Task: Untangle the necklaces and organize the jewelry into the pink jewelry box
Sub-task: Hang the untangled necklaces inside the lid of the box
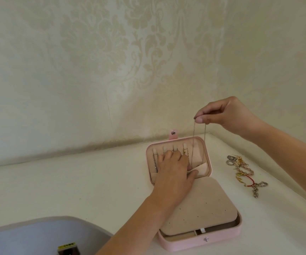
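Working at pink box (pixel 222 242), lying open on white table (pixel 75 181).

Right hand (pixel 225 115) raised above lid (pixel 148 162), pinching thin chain (pixel 193 137) at its top between thumb and fingertips. Chain hanging in two strands, dropping in front of lid lining toward pocket (pixel 202 169); low end hidden near left hand.

Left hand (pixel 172 170) resting fingers-down on lining, just below hooks (pixel 184 145), gripping nothing that can be made out. Thumb lying at pocket's lip, seemingly easing it open.

Other chains hanging from hooks already. Beige panel (pixel 200 203) covering base. Loose pile (pixel 244 172) of rings and bracelets waiting on table, right of box, apart from it.

Judging handling:
- Feel: near weightless, limp, slippery, quick to swing and knot.
- Weakness: fine links, likely snapping under a sharp tug.
- Grip: best taken near clasp, in a fingertip pinch, letting strands hang free while lowering.
- Likely next: feeding tail into pocket, then looping top over a spare hook.
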Tool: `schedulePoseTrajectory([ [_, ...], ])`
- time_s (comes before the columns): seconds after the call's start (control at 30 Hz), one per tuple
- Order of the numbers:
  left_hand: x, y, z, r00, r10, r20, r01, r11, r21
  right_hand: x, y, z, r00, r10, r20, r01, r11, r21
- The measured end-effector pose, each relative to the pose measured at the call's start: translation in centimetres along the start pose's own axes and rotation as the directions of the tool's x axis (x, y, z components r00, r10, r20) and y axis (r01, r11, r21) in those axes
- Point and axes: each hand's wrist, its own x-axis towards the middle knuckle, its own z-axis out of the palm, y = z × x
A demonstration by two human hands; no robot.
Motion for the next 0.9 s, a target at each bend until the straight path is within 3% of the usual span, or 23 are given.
schedulePoseTrajectory([
  [0.47,0.1,0.0,-0.1,1.0,-0.005,0.02,0.005,1.0,0.015,0.0,3.4,1.4,0.999,0.009,0.031,-0.002,0.976,-0.219],
  [0.9,0.1,0.0,0.0,1.0,0.003,0.003,-0.003,1.0,0.005,-0.3,5.6,2.2,0.971,-0.239,0.03,0.228,0.872,-0.433],
])
